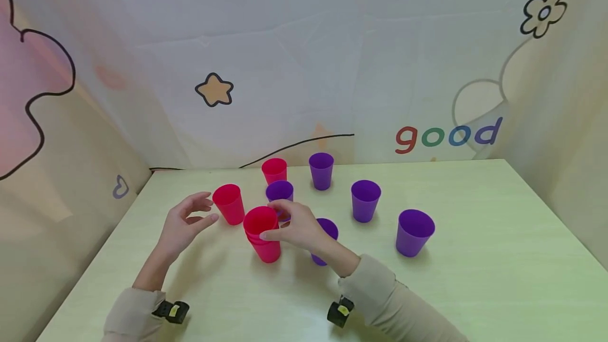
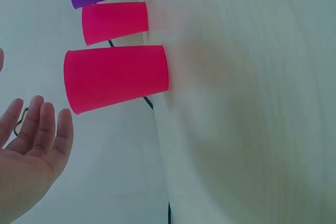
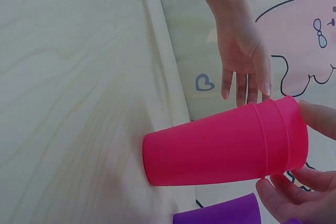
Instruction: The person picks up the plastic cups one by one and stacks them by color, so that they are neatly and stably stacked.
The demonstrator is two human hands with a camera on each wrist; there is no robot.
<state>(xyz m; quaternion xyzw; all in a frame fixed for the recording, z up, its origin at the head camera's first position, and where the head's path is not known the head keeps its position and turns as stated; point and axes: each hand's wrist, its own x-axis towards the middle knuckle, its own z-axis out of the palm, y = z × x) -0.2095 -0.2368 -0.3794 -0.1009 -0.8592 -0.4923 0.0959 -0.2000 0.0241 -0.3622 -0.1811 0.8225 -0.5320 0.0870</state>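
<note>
A stack of nested pink-red cups (image 1: 266,251) stands upright on the table. My right hand (image 1: 300,224) pinches it near the rim, thumb on one side and fingers on the other, as the right wrist view shows on the stacked rims (image 3: 273,137). My left hand (image 1: 187,223) is held in the air with its fingers spread and nothing in them. Nearest to it is a single pink-red cup (image 1: 230,206), seen side-on in the left wrist view (image 2: 115,77), with a gap between them. Behind the stack, a purple cup (image 1: 279,191) is partly hidden by my right hand.
Another pink-red cup (image 1: 274,170) stands at the back. Purple cups stand at the back (image 1: 321,172), centre right (image 1: 365,202) and farther right (image 1: 415,234). One more purple cup (image 1: 326,228) is partly covered by my right wrist. A printed cloth (image 1: 304,94) hangs behind the table (image 1: 499,257).
</note>
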